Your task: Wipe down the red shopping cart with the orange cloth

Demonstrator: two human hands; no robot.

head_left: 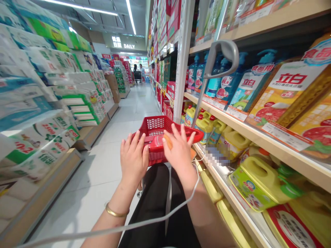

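A red plastic basket [156, 124] with mesh walls stands in front of my knees, its long grey handle [224, 58] rising to the right beside the shelf. My left hand [134, 156] lies on the near left part of the basket's rim, palm down, with its fingers apart. On the near right side, my right hand [178, 148] rests over the rim with its fingers spread. An orange-brown item [168, 140] shows by the right thumb; what it is I cannot make out. A white cable [155, 220] runs across my forearms and black-clad legs.
Shelves [258, 137] of dish soap and yellow jugs [261, 182] stand close on the right. Stacked tissue packs [49, 134] line the left. The tiled aisle [137, 103] runs ahead, with two people [141, 70] at its far end.
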